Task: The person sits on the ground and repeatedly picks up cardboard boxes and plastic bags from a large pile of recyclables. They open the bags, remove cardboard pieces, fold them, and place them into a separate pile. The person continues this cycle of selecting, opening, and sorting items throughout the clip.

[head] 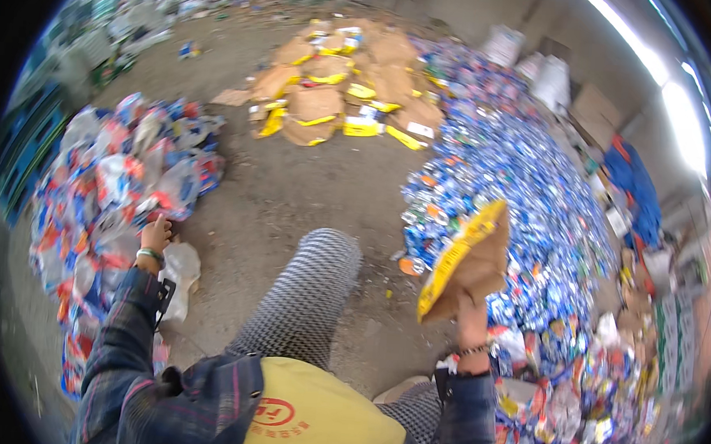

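My right hand grips a brown paper sack with a yellow printed edge, raised at the near edge of a heap of mostly blue plastic packaging. Part of that hand is hidden by the sack. On the other side, my left hand is at the right edge of a pile of white, red and blue plastic bags; whether its fingers hold a bag is unclear. Beside the left wrist a whitish translucent bag lies on the ground.
Flattened brown sacks with yellow edges form a heap ahead. White sacks and a cardboard sheet lean by the far right wall. Mixed wrappers lie at the near right. Blue pallets or crates stand at the far left.
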Available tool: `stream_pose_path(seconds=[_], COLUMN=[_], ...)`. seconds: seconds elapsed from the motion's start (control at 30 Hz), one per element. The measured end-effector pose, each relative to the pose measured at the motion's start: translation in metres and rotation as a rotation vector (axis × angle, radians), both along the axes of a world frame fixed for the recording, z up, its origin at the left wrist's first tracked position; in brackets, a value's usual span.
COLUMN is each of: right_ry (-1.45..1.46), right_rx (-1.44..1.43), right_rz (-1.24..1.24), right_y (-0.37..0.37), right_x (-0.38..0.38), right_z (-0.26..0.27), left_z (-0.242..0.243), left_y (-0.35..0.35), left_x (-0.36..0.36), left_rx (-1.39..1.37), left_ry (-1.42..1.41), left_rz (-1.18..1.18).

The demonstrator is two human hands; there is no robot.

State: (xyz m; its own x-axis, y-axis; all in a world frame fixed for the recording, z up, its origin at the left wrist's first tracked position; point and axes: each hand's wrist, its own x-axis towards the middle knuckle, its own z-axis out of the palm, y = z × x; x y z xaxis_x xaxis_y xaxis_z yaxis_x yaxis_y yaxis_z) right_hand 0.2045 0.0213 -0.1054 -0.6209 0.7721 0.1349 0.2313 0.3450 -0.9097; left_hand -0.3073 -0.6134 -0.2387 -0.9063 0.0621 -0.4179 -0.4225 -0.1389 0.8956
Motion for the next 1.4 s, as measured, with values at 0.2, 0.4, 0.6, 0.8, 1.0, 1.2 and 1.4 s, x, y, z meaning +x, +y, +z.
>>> stream_pose_path(seconds=[0.2, 0.4, 0.6, 0.8, 1.0, 1.2, 1.4], right_ry=[-0.041, -0.081, -0.146, -0.332, -0.393, -0.229, -0.064], right_rx=[0.064, 0.214, 0.373, 0.474, 0.506, 0.272, 0.018], right_rz=[-0.184, -0.159, -0.125, -0.079, -0.056, -0.006, 0.036], right_y=[-0.005, -0.005, -0.005, -0.001, 0.005, 0.018, 0.015], right_x=[-0.007, 0.0, 0.006, 0.01, 0.008, 0.014, 0.008], right_z=[-0.003, -0.031, -0.036, -0.023, -0.013, -0.006, -0.012], left_z=[0.132, 0.211, 0.212, 0.18, 0.146, 0.147, 0.148], left_y=[0.297, 0.469, 0.536, 0.578, 0.588, 0.588, 0.582], left_x=[0.122, 0.274, 0.341, 0.343, 0.32, 0.302, 0.304], left_rx=[-0.348, -0.302, 0.09, 0.272, 0.418, 0.408, 0.35], left_ry=[1.126, 1.09, 1.418, 0.473, -0.004, 0.071, 0.242], left_rz=[-0.578, -1.065, -1.131, -1.311, -1.226, -1.288, -1.336])
